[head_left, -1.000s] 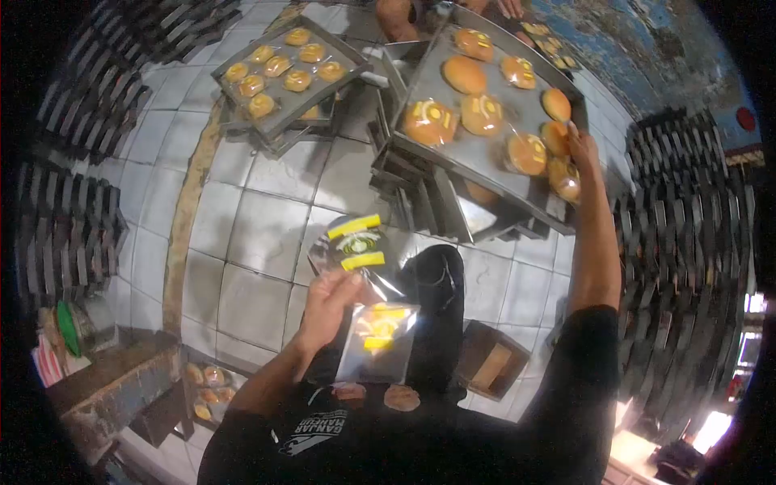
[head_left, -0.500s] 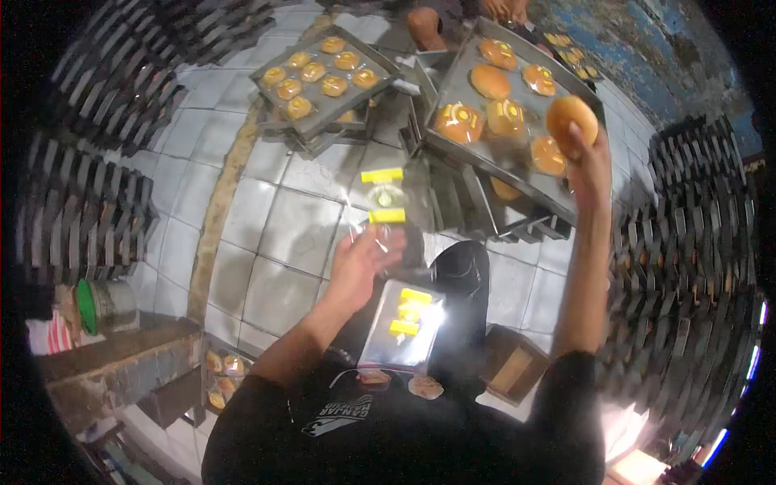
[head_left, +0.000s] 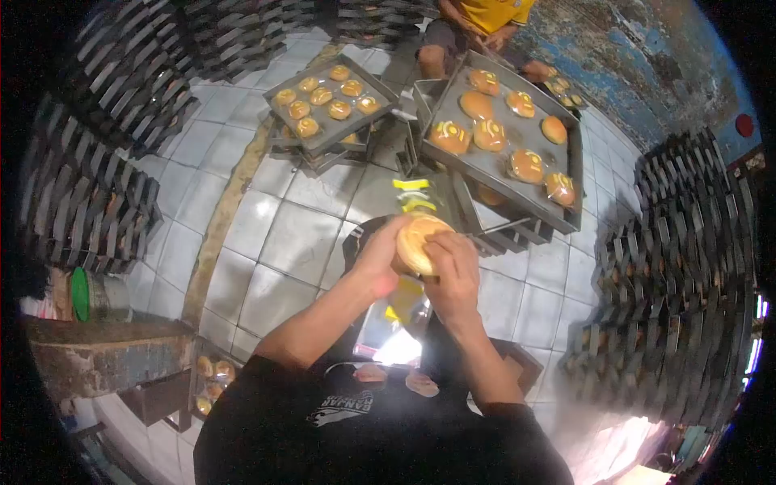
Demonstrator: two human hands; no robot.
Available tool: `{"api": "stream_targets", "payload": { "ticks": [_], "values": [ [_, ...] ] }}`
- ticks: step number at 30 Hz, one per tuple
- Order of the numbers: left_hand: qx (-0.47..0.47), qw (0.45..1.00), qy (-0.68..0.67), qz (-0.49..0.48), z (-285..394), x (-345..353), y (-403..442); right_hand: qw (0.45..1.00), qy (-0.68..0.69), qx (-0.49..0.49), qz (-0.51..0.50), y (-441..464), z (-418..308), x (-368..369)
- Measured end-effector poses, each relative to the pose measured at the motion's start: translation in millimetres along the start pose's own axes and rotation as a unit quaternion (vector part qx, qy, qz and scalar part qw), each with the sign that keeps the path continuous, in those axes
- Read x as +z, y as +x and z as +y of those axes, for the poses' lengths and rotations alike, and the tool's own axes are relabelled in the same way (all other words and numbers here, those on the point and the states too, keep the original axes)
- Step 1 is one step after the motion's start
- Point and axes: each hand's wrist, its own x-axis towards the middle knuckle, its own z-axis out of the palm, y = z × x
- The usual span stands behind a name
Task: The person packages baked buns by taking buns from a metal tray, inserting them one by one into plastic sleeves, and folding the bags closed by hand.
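Between my two hands, above my lap, is a round golden bun [head_left: 417, 244]. My right hand [head_left: 454, 271] is closed on its right side, fingers curled over the top. My left hand [head_left: 377, 257] is closed at its left side, on a clear plastic bag [head_left: 413, 185] with yellow printed bands that sticks out beyond the bun. How far the bun is inside the bag I cannot tell. More printed plastic bags [head_left: 394, 314] lie in a shiny stack on my lap, partly hidden by my forearms and hands.
A large metal tray [head_left: 505, 101] of loose and bagged buns rests on stacked trays ahead right. A smaller tray [head_left: 356, 123] of bagged buns stands ahead left. Dark tray stacks [head_left: 663, 315] line both sides. Another person in a yellow shirt [head_left: 493, 12] sits at the far side.
My right hand has brought the bun from above the large tray down to my left hand and the plastic bag. The yellow shirt of the other person has come into view.
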Motion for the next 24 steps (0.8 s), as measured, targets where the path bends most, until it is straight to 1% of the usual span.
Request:
{"api": "stream_targets", "payload": {
  "ticks": [1,2,3,4,5,6,7,8,9,10,11,12,13,14,15,16,17,18,19,21,22,24],
  "values": [
    [-0.009,1.0,-0.002,-0.023,-2,-1,-6,1.0,-0.003,0.003,0.001,1,-5,0],
    [0.016,1.0,-0.009,-0.018,-2,-2,-10,0.998,-0.002,0.04,-0.042,0,-12,3],
    [0.016,1.0,-0.006,-0.016,1,-18,-1,0.994,0.002,0.077,-0.084,1,-21,9],
    [0.003,0.999,-0.039,-0.033,5,-44,16,0.987,0.064,0.1,-0.109,-16,-24,30],
    [-0.011,0.996,-0.07,-0.047,10,-61,23,0.974,0.115,0.105,-0.162,-24,-34,38],
    [-0.017,0.998,-0.057,0.009,12,-61,19,0.979,0.066,0.091,-0.169,-27,-37,45],
    [-0.015,0.998,-0.052,0.01,4,-51,13,0.982,0.013,0.074,-0.175,-25,-36,50],
    [0.083,0.996,0.033,0.003,-18,-36,1,0.982,0.014,0.075,-0.171,-21,-33,48],
    [0.177,0.978,0.113,-0.003,-37,-31,-11,0.984,-0.016,0.073,-0.16,-18,-28,41],
    [0.216,0.965,0.147,-0.026,-44,-35,-14,0.986,-0.047,0.064,-0.149,-12,-21,37],
    [0.218,0.965,0.145,-0.024,-39,-39,-8,0.986,-0.046,0.061,-0.15,-8,-16,36],
    [0.182,0.983,0.023,-0.027,-26,-38,-3,0.983,-0.02,0.061,-0.175,-7,-12,35],
    [0.141,0.985,-0.099,-0.032,-11,-36,2,0.978,0.003,0.062,-0.198,-5,-9,34],
    [0.09,0.977,-0.138,-0.139,5,-38,5,0.984,-0.003,0.052,-0.173,-5,-8,41],
    [0.087,0.976,-0.141,-0.141,-5,-31,9,0.983,-0.007,0.053,-0.175,-3,2,47],
    [0.151,0.983,-0.085,-0.054,-21,-18,15,0.984,-0.019,0.046,-0.171,1,12,52],
    [0.214,0.976,-0.027,0.036,-33,-8,18,0.985,-0.028,0.037,-0.168,1,16,56],
    [0.235,0.969,-0.038,0.061,-35,-4,22,0.987,-0.01,0.037,-0.155,12,7,45],
    [0.239,0.968,-0.038,0.064,-29,-7,22,0.987,-0.006,0.034,-0.155,22,0,33],
    [0.157,0.981,-0.114,0.014,-11,-19,22,0.968,0.171,0.046,-0.177,28,-9,13],
    [0.059,0.989,-0.137,-0.011,2,-26,19,0.967,0.171,0.047,-0.181,25,-13,14],
    [0.052,0.988,-0.142,-0.004,3,-24,23,0.926,0.251,0.155,-0.237,16,-26,17]
  ]
}}
